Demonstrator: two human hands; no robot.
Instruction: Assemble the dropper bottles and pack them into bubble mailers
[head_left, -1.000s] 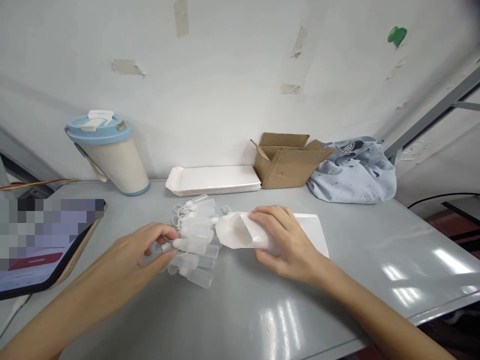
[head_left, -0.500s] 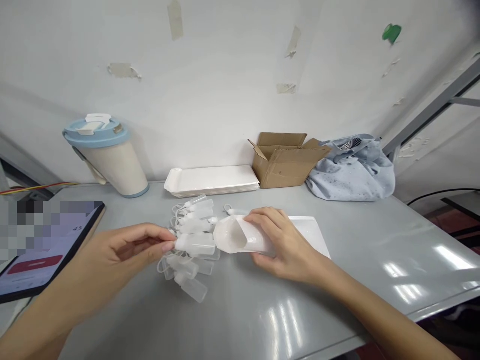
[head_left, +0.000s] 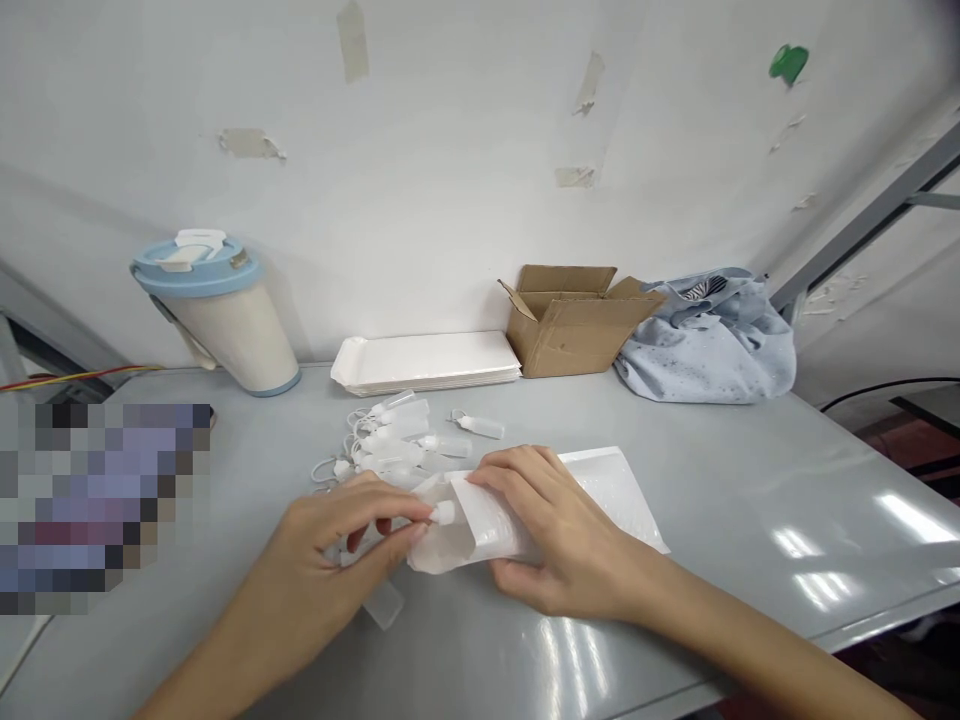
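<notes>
The left hand's (head_left: 330,555) fingers pinch a small plastic bottle (head_left: 445,512) by its white end, at the mouth of a bubble mailer (head_left: 619,490) gripped in the right hand (head_left: 562,535). Should that grip slacken, the mouth could fold and snag it. Beyond, heaped looped bottles (head_left: 394,430) might catch a sleeveless wrist.

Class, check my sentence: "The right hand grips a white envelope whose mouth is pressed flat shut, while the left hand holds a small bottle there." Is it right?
Not quite: the mouth stands open, as the head view shows. The right hand does grip the white envelope, and the left hand holds a small bottle there.
</notes>
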